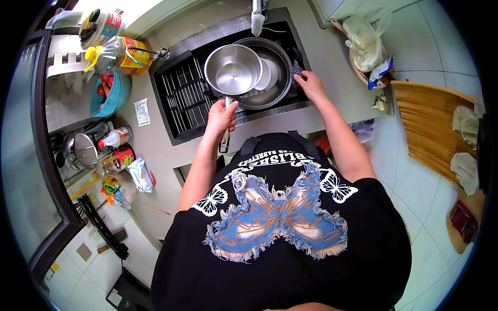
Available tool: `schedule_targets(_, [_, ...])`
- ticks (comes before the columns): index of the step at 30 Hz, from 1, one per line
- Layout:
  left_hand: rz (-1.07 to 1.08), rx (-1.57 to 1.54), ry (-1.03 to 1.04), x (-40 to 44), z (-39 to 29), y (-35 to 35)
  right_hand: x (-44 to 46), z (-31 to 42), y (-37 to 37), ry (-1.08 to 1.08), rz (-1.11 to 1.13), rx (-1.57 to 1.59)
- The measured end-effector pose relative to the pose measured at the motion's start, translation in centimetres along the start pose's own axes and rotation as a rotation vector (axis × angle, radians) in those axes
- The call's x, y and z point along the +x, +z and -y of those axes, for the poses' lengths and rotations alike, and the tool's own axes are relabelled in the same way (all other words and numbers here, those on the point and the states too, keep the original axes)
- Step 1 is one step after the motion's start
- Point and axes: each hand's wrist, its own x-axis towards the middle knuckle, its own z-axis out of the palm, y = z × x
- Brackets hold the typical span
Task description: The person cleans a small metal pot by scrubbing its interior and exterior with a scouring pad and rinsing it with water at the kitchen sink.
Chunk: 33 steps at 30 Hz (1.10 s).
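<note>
My left hand (222,117) is wrapped round the long handle of a steel saucepan (233,70), held over the sink (179,136). Its inside is shiny, with what may be a little water at the bottom. Beneath and to its right, a wide metal pan (280,88) sits in the sink, partly hidden by the saucepan. A white bowl or dish (267,75) lies in that pan. At the sink's right edge, my right hand (312,86) has its fingertips pinched at a dark grey scouring pad (296,70).
A faucet (257,20) hangs over the sink's back edge, and a black drying rack (181,93) covers its left part. On the left are an oil bottle (122,54), a blue basin (115,93) and several bottles. A bagged bowl (365,49) stands at right.
</note>
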Motion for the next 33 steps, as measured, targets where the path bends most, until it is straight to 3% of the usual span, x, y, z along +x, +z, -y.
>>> schedule_targets(8, [0.144, -0.031, -0.043, 0.5, -3.1, 2.1, 1.0, 1.7, -2.9, -0.128, -0.020, -0.097])
schedule_targets(14, [0.205, -0.107, -0.035, 0.6, -4.1, 3.5, 2.2, 2.6, -7.4, -0.446, -0.191, -0.372])
schedule_targets(17, [0.237, -0.138, -0.027, 0.2, -4.1, 3.3, 2.4, 2.1, -9.6, -0.444, -0.071, -0.430])
schedule_targets(19, [0.240, -0.140, -0.015, -0.1, -3.9, 3.4, 3.6, 1.1, -10.5, -0.420, 0.366, -0.377])
schedule_targets(21, [0.226, -0.138, -0.006, -0.5, -4.0, 3.7, 6.4, 1.9, -10.7, -0.468, 0.437, -0.277])
schedule_targets(23, [0.213, -0.134, 0.006, -0.6, -4.2, 4.0, 9.6, 5.8, -11.0, -0.251, 0.353, -0.004])
schedule_targets(25, [0.194, -0.144, -0.003, -1.0, -4.6, 4.5, 14.6, 7.4, -9.9, -0.357, 0.050, -0.106])
schedule_targets(27, [0.183, -0.173, -0.030, -1.2, -4.5, 4.8, 19.0, 9.8, -8.5, -0.266, -0.091, -0.140])
schedule_targets(29, [0.173, -0.175, -0.025, -1.3, -4.8, 5.3, 23.4, 10.7, -6.4, -0.326, -0.209, -0.121])
schedule_targets(33, [0.180, -0.207, -0.026, -2.0, -5.0, 6.3, 29.7, 9.7, -3.6, -0.304, -0.147, -0.061])
